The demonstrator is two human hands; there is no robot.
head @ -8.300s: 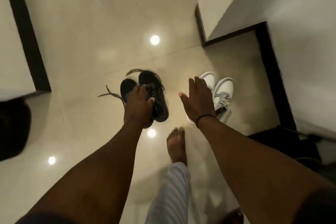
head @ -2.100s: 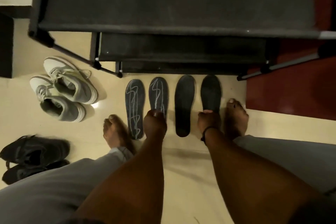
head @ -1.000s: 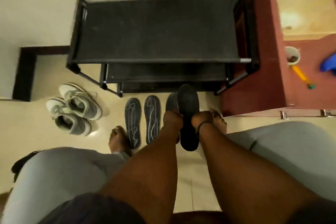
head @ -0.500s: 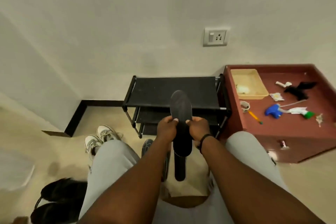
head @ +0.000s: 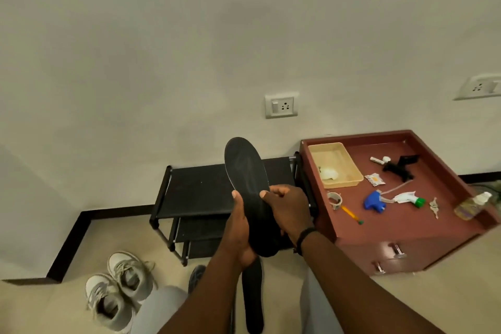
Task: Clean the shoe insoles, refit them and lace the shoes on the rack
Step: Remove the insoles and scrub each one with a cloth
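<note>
A black insole [head: 248, 179] stands nearly upright in front of the shoe rack [head: 200, 187], held up off the floor by both hands. The left hand [head: 240, 228] cups its heel end, thumb lying along the near edge. The right hand [head: 284, 209] has its fingers [head: 271, 192] curled round the far edge at the waist. Beyond the fingers the toe half stands free and keeps its shape, so the insole looks light, thin and springy, probably foam. A grip at the waist seems best; a toe grip would likely bend it.
</note>
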